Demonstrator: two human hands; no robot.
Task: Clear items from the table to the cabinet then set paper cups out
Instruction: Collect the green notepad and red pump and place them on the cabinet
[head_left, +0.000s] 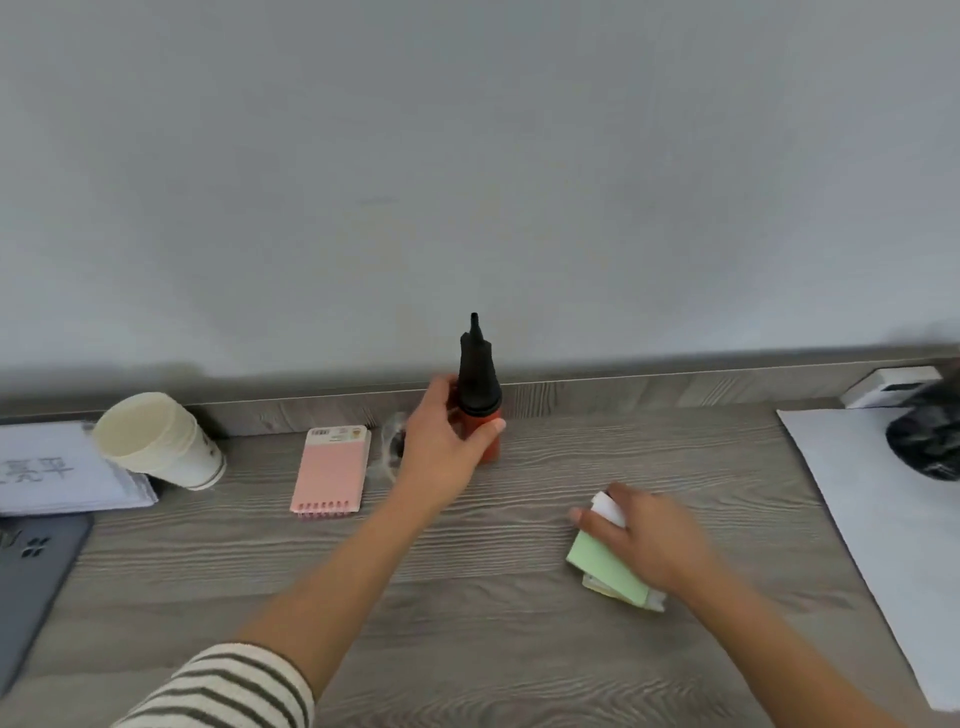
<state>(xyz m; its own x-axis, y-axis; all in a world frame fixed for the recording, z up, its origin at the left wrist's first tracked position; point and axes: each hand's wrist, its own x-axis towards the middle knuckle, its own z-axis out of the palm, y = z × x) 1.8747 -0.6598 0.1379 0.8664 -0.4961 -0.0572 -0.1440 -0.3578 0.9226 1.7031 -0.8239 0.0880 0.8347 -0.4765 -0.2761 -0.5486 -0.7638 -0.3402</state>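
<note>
Left hand (447, 441) wraps the upright red bottle (480, 410) at the surface's far edge; right hand (644, 540) grips the green notepad (605, 569) nearer.

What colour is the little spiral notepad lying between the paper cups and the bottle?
Pink, with a paler strip along its far edge; the notepad shows clearly in the head view.

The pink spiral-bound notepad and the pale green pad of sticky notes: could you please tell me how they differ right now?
The pink spiral-bound notepad lies untouched, while the pale green pad of sticky notes is under the right hand. The notepad has wire binding along its near edge; the green pad shows none. The notepad lies left of the left hand, the green pad right of it. Both lie flat on the grey wood-grain table.
</note>
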